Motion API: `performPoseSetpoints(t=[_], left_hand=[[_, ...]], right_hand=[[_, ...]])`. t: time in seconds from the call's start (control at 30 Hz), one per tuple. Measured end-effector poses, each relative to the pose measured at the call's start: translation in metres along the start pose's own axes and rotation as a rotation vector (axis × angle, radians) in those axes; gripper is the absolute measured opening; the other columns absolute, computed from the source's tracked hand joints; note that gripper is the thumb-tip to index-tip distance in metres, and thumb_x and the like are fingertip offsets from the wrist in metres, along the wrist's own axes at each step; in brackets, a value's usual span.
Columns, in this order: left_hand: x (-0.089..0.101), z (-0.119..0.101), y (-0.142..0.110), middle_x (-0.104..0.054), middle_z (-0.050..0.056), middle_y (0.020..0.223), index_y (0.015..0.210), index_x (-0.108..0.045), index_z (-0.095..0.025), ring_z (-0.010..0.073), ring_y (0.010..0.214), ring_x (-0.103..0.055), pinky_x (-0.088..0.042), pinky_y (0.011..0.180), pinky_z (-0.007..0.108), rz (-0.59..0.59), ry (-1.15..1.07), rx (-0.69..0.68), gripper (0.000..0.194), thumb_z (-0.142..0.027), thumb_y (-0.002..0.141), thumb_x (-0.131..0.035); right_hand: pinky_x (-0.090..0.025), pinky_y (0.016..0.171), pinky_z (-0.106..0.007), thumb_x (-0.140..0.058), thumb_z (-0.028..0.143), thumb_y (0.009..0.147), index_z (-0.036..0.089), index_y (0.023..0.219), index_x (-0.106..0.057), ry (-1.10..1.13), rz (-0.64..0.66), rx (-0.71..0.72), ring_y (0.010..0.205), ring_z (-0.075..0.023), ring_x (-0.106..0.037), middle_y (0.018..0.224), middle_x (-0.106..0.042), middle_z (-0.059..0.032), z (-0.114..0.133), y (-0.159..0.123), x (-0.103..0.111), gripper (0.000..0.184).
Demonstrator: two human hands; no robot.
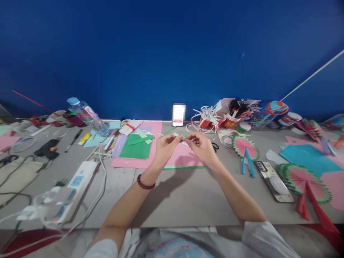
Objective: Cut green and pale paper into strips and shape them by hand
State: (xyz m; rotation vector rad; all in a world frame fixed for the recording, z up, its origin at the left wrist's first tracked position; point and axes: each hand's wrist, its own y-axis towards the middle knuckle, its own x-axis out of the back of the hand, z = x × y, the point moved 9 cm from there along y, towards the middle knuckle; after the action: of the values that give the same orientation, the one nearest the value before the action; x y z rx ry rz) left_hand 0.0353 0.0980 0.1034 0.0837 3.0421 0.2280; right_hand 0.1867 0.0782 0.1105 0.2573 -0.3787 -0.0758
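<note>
My left hand (167, 147) and my right hand (201, 144) are raised over the pink paper sheets (154, 163), fingertips almost meeting. Both are closed in a pinch on a thin white paper strip (185, 143), mostly hidden by the fingers. Left of my left hand lies a packet of green paper (134, 151) with loose green strips (141, 140) on top. Beyond the hands, a phone (178, 114) stands upright with its screen lit. Black-handled scissors (215, 147) lie just right of my right hand, partly hidden by it.
Cups with curled white strips (208, 114) stand at the back. To the right are watermelon-patterned paper fans (245, 147) and a phone bearing a white mouse (278, 185). On the left are a leaning water bottle (88, 115) and a power strip (77, 190) with trailing cables.
</note>
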Motion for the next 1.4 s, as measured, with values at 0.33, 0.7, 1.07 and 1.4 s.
performPoseSetpoints(t=[0.33,0.7,1.07,1.4], left_hand=[[-0.001,-0.002,-0.001,-0.07,0.004,0.067,0.064,-0.067,-0.016,0.0145,0.067,-0.064,-0.048,0.065,0.025,0.02,0.01,0.009,0.025,-0.038,0.074,-0.071],[-0.001,0.001,0.002,-0.068,0.003,0.067,0.068,-0.067,-0.016,0.0132,0.066,-0.062,-0.045,0.062,0.024,0.038,-0.024,0.036,0.023,-0.037,0.077,-0.068],[-0.001,0.011,0.005,-0.065,0.002,0.063,0.064,-0.065,-0.017,0.0119,0.063,-0.057,-0.041,0.061,0.024,0.076,-0.041,0.127,0.025,-0.04,0.072,-0.071],[-0.001,-0.011,0.004,-0.064,0.001,0.069,0.072,-0.066,-0.019,0.0126,0.067,-0.058,-0.044,0.062,0.025,0.107,-0.051,-0.037,0.017,-0.035,0.071,-0.073]], right_hand=[[-0.046,0.061,-0.028,-0.06,0.032,0.082,0.021,0.085,-0.059,-0.013,0.023,0.049,0.065,-0.0141,-0.055,0.084,-0.064,-0.0031,0.003,0.001,0.0,0.012],[-0.045,0.063,-0.028,-0.056,0.022,0.081,0.021,0.094,-0.055,-0.003,0.071,0.12,0.071,-0.0144,-0.057,0.087,-0.063,-0.003,0.006,0.001,-0.002,0.012],[-0.042,0.062,-0.026,-0.058,0.017,0.077,0.022,0.087,-0.054,0.171,0.034,0.073,0.067,-0.0121,-0.052,0.08,-0.058,0.0011,0.007,0.001,0.003,0.011],[-0.047,0.074,-0.03,-0.056,0.02,0.083,0.022,0.091,-0.055,0.038,-0.037,0.25,0.076,-0.0147,-0.056,0.087,-0.06,-0.0014,0.028,-0.005,0.009,0.009]])
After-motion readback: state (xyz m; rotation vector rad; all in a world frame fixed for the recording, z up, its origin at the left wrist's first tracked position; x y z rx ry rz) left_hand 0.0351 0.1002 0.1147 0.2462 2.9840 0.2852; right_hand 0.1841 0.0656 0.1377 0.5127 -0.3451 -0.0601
